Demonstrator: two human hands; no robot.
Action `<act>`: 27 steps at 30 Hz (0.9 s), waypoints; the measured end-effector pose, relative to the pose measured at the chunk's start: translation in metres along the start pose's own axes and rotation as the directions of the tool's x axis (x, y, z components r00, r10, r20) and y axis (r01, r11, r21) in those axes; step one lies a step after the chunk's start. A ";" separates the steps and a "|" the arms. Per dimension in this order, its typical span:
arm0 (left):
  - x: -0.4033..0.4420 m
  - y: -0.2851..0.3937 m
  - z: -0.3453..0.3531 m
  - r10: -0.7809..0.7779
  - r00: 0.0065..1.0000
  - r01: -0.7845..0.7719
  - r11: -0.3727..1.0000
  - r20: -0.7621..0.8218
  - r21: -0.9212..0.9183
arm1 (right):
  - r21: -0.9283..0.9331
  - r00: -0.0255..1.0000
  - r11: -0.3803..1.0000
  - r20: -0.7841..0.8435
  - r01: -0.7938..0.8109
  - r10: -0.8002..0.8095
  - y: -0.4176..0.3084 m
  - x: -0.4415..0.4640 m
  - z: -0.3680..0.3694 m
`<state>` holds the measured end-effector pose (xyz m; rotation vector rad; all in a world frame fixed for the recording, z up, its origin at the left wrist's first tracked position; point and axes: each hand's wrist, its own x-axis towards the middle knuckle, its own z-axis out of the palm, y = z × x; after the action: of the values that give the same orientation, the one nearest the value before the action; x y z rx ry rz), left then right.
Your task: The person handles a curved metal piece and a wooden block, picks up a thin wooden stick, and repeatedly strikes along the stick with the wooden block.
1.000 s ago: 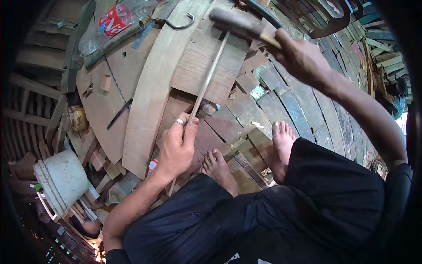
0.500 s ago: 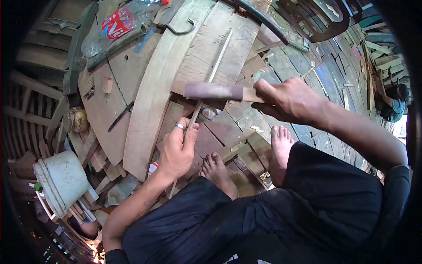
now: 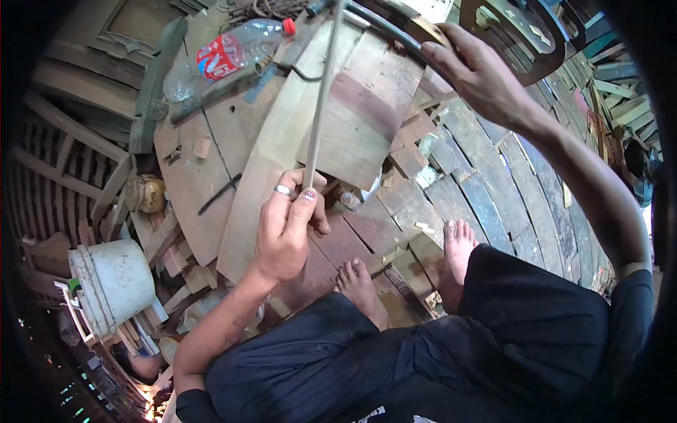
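Observation:
My left hand [image 3: 285, 229] is closed round the lower part of a thin wooden strip [image 3: 323, 99], pinching it between thumb and fingers. The strip stands up from the hand, its far end near the top edge of the view. My right hand [image 3: 479, 74] is at the upper right, closed on the wooden handle [image 3: 426, 29] of a sanding block, whose abrasive part is not clearly visible. Dark curved metal tubing [image 3: 384, 27] passes close by that hand. Beneath the strip lie a wide board [image 3: 367, 148] and a long curved plank [image 3: 261, 162].
A plastic bottle [image 3: 247, 46] with a red label lies at the upper left. A dirty white bucket [image 3: 116, 282] and a jar [image 3: 144, 193] stand at the left. A thin dark tool [image 3: 220, 194] rests on wood. Offcuts litter the plank floor [image 3: 486, 176] around my bare feet.
My right hand has moved up and away with the sanding block, off the strip. The strip is tilted more upright in my left hand. The view has shifted slightly.

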<state>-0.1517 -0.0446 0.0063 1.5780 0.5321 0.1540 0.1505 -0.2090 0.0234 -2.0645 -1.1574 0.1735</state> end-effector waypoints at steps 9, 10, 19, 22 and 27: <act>-0.004 -0.004 0.016 -0.049 0.980 0.025 0.992 0.192 0.127 | -0.055 0.942 0.954 0.183 0.294 -0.280 -0.001 -0.018 0.045; -0.006 -0.005 0.017 -0.064 0.978 0.037 0.990 0.198 0.136 | -0.122 0.917 0.943 0.300 0.309 -0.262 -0.002 -0.020 0.038; -0.006 -0.031 0.015 0.005 0.983 -0.042 0.979 0.181 0.200 | 0.666 0.975 0.736 0.219 -0.119 -0.041 -0.048 0.005 -0.016; -0.005 -0.033 0.015 -0.015 0.980 -0.021 0.984 0.196 0.178 | 0.633 0.975 0.763 0.221 -0.127 -0.021 -0.058 0.002 -0.017; -0.003 -0.040 0.015 -0.009 0.977 -0.019 0.991 0.213 0.130 | 0.721 0.969 0.668 0.248 -0.183 -0.002 -0.061 0.001 -0.015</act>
<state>-0.1580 -0.0595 -0.0331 1.7006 0.3755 -0.0481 0.1165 -0.1972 0.0746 -1.3712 -0.8881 0.8200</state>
